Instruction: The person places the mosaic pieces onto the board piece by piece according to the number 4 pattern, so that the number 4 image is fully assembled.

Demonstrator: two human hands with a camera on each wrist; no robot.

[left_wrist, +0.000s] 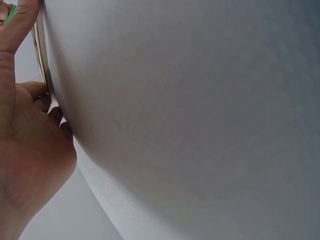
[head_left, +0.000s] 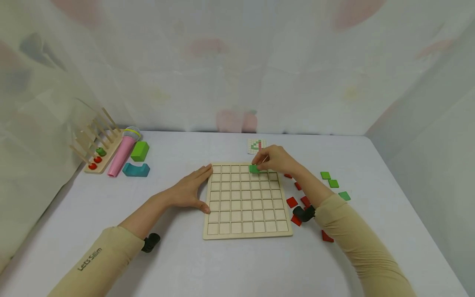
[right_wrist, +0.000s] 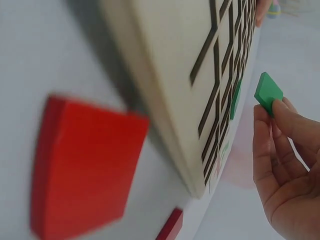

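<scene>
A pale wooden grid board (head_left: 245, 236) lies flat on the white table. My left hand (head_left: 189, 187) rests along its left edge, fingers and thumb spread and touching the side. In the left wrist view, the left hand (left_wrist: 35, 135) is against the board's thin edge. Over the board's far row, my right hand (head_left: 276, 160) pinches a green square tile (right_wrist: 267, 89) between thumb and fingers. A second green tile (right_wrist: 236, 100) sits in a far-row cell in the right wrist view. Just behind the right hand lies a small pattern card (head_left: 255, 144), partly hidden by it.
Several red tiles (head_left: 292, 202) lie right of the board, some under the right forearm. Farther right are green tiles (head_left: 333, 183). At the back left stand a pegged wooden rack (head_left: 107, 154), a pink toy microphone (head_left: 122, 154), a green block (head_left: 139, 151) and a teal curved block (head_left: 136, 170).
</scene>
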